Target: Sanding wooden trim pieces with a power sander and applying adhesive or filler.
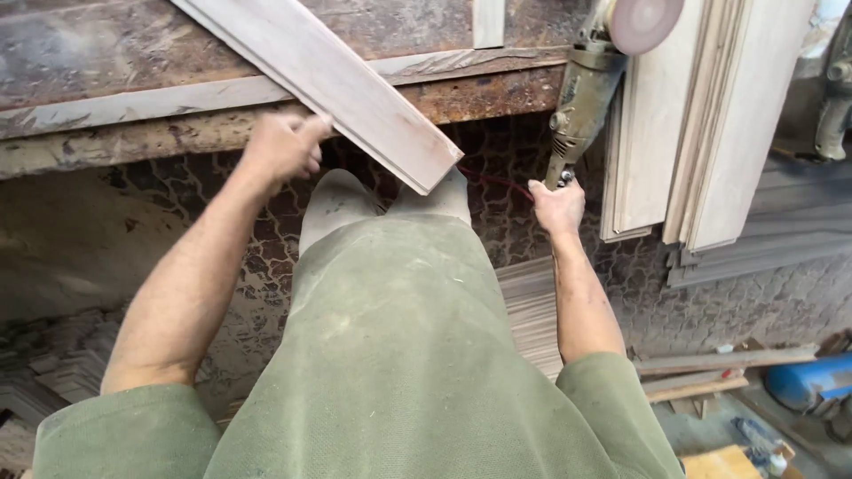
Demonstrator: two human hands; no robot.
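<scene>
Pale wood is what I have in the left hand (282,146): a long moulded board (333,84) lying slantwise across the worn workbench (106,106), its near end jutting past the bench edge over my knees. My fingers are closed on its lower edge. The right hand (557,206) is wrapped around the tail of a dusty disc sander (581,89), whose pad points up beside a stack of finished boards (701,124) leaning at the right. As I judge it, the overhanging end could tip or skid, since only one hand pins it. The sander, gripped so far back, could swing and scuff the leaning stack. A red cord (497,182) trails near the board end and might snag.
</scene>
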